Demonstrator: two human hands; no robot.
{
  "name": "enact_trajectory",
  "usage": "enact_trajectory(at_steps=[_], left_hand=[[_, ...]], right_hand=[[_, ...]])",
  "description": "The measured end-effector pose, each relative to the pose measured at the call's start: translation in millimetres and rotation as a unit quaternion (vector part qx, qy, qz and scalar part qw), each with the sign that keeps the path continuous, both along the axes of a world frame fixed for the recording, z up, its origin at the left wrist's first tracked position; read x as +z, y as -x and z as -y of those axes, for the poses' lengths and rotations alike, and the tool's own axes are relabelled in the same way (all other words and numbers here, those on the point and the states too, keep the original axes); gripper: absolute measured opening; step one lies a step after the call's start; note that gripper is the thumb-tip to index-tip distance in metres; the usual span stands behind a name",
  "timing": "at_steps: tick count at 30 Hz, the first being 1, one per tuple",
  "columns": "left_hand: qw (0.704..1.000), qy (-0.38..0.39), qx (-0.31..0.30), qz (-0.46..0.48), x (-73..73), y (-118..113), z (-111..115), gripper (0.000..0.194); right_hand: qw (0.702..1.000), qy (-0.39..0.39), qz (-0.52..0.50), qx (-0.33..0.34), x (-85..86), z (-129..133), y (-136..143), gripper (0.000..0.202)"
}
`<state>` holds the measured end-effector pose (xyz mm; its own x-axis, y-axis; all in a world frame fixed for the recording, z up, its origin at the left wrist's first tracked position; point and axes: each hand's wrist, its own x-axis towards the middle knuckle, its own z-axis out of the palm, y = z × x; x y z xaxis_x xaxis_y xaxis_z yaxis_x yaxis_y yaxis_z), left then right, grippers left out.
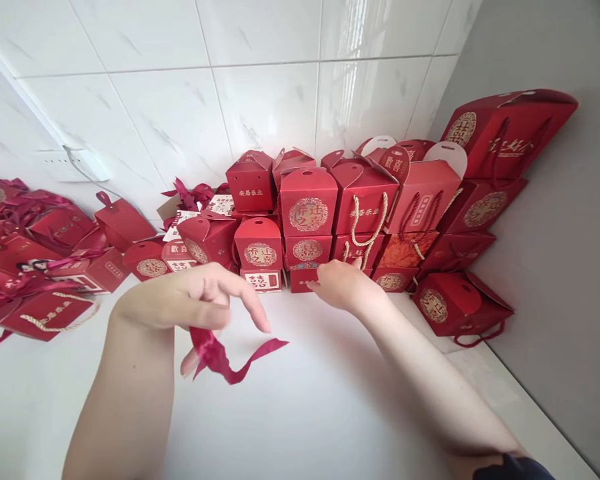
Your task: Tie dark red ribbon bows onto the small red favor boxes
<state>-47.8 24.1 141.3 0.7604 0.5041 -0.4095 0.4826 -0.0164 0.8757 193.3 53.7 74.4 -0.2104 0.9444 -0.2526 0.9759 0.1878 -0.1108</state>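
My left hand point(190, 297) is on the left, bent at the wrist, with its index finger extended. A crumpled dark red satin ribbon point(220, 360) hangs from that hand, one loose end curling to the right. My right hand point(343, 283) reaches to the front of a stack, against a low red box point(303, 280) in the bottom row. Its visible fingertips are spread apart, while the others are hidden behind the hand. Above it stand a red box with a round gold emblem point(309, 210) and a red box with cream rope handles point(365, 193).
Stacked red gift boxes point(257, 250) line the white tiled wall point(265, 100). More boxes, several with ribbons point(20, 287), crowd the left. A box stack point(485, 207) leans by the grey panel point(570, 267) at right. A wall socket point(75, 165) has a cable. The white surface point(260, 427) lies below.
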Motion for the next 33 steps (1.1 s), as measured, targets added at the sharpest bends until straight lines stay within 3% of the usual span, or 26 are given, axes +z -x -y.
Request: enact_trajectory(at_steps=[2,5,8,11,19,23,27,33], left_hand=[[0.992,0.028,-0.003,0.127,-4.6,6.4,-3.0,0.044],[0.972,-0.051,0.096,0.210,-6.0,6.4,-2.7,0.027],[0.966,-0.115,0.188,0.138,-1.4,-3.7,0.2,0.024],[0.969,-0.133,0.200,0.054,1.5,-14.8,0.5,0.028],[0.990,-0.111,0.090,0.021,-2.6,-14.6,0.1,0.025],[0.996,-0.089,0.026,0.009,-2.0,-14.6,3.5,0.033],[0.995,-0.101,-0.001,-0.023,-0.5,-19.4,6.7,0.041],[0.996,-0.081,-0.035,-0.007,-2.1,-18.8,6.5,0.035]], right_hand=[[1.000,0.002,-0.003,0.001,-0.5,-0.6,0.8,0.041],[1.000,0.004,-0.007,0.002,-1.2,-1.2,1.7,0.042],[1.000,0.007,-0.007,-0.002,-2.0,-2.2,1.9,0.042],[1.000,0.009,-0.007,-0.008,-2.9,-3.0,2.2,0.041],[1.000,-0.007,-0.018,-0.018,-4.2,-2.5,3.2,0.041],[1.000,-0.001,-0.020,-0.017,-3.6,-2.4,2.7,0.039],[1.000,0.008,-0.021,-0.012,-2.5,-2.5,1.9,0.038],[1.000,0.012,-0.016,-0.007,-5.5,-4.2,3.4,0.036]])
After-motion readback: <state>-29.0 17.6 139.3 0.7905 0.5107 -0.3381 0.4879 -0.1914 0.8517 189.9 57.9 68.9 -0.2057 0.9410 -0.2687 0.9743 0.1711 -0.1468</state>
